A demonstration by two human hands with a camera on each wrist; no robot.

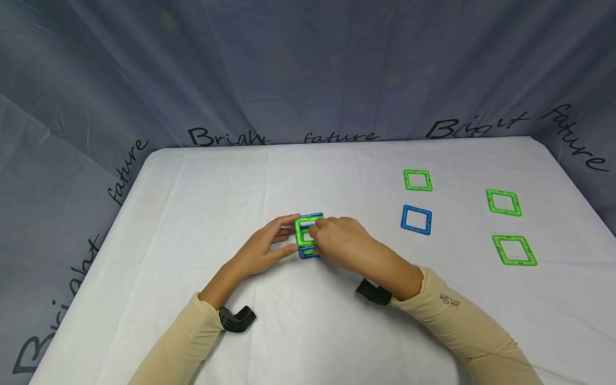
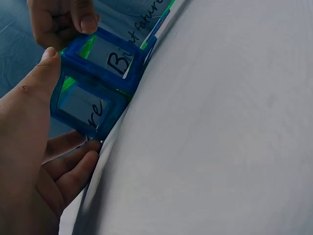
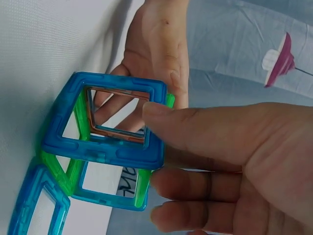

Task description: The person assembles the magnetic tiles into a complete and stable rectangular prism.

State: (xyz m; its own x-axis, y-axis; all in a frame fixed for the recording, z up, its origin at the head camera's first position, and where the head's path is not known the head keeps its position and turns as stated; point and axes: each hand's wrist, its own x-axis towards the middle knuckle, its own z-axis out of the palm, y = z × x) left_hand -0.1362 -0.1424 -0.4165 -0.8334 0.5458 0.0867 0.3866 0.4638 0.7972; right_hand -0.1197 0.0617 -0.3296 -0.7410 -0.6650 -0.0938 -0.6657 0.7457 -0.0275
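A small box-like build of blue and green magnetic tiles (image 1: 299,233), all open square frames, stands at mid-table. My left hand (image 1: 257,252) holds its left side, thumb at the near corner and fingers round the far side. From the right, my right hand (image 1: 344,240) pinches the build's edge; in the right wrist view its thumb (image 3: 195,128) presses a corner of the blue front tile (image 3: 105,152). Green tiles form sides behind that one. Another blue tile (image 3: 39,205) lies low beside the build. In the head view my right hand hides the build's right part.
To the right lie a loose blue tile (image 1: 416,229) and several green tiles, among them a far one (image 1: 417,188) and a near right one (image 1: 515,262). White cloth (image 1: 289,331) covers the table; a grey curtain (image 1: 308,69) hangs behind.
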